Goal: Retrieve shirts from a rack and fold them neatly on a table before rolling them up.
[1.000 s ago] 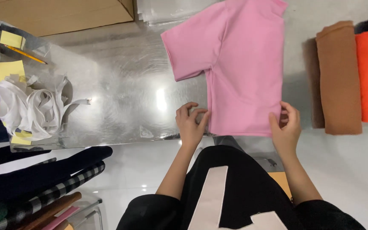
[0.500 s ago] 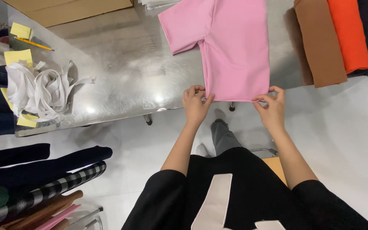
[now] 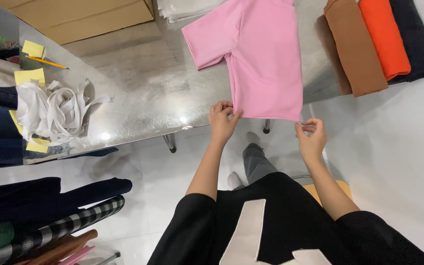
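The pink short-sleeved T-shirt (image 3: pixel 263 59) is lying flat on the shiny metal table (image 3: pixel 138 93), folded lengthwise so one sleeve is sticking out toward 10 o'clock, its hem hanging just over the near table edge. The left hand (image 3: pixel 223 120) is pinching the hem's left corner between thumb and fingers; the right hand (image 3: pixel 311 135) is pinching the right corner the same way, fingers closed narrowly on the cloth.

The shirt is looking light, soft and limp, a smooth knit with no stiffness of its own, so it is likely drooping wherever it is unsupported and sliding easily on the polished metal. Taking it by the two hem corners, as both hands are doing, seems the surest hold, since it is keeping the bottom edge straight and taut.

At 1 o'clock from the shirt, folded garments are lying side by side: a brown one (image 3: pixel 354 49), an orange one (image 3: pixel 384 37) and a dark navy one (image 3: pixel 413 39), all thicker, matte fabric. At 9 o'clock a loose tangle of white fabric strips (image 3: pixel 52 110) is resting beside yellow sticky notes (image 3: pixel 29 76) and a yellow pencil (image 3: pixel 47 62). A cardboard box (image 3: pixel 79 17) is standing at 11 o'clock. Dark and checked clothes (image 3: pixel 45 216) are piling up at 7 o'clock.
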